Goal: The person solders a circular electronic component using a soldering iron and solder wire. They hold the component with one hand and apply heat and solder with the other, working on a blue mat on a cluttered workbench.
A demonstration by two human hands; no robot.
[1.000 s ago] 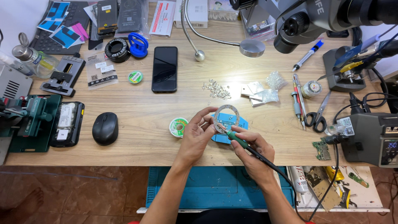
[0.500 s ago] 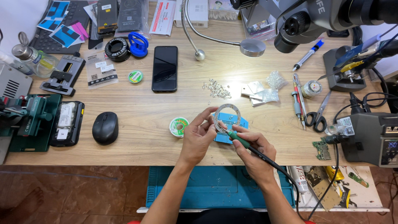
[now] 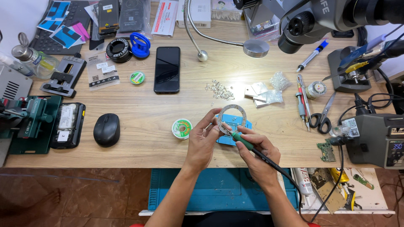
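Note:
My left hand pinches the near left edge of a ring-shaped circuit board and holds it tilted above a small blue pad on the wooden desk. My right hand grips a soldering iron with a green collar and black handle. Its tip touches the lower inner part of the ring. The iron's black cable runs down to the right toward the soldering station.
A green solder spool lies left of my hands, a black mouse farther left. A black phone, a pile of small parts, scissors and a microscope head stand farther back.
The iron's tip has shifted slightly along the ring. Both hands stay in nearly the same place.

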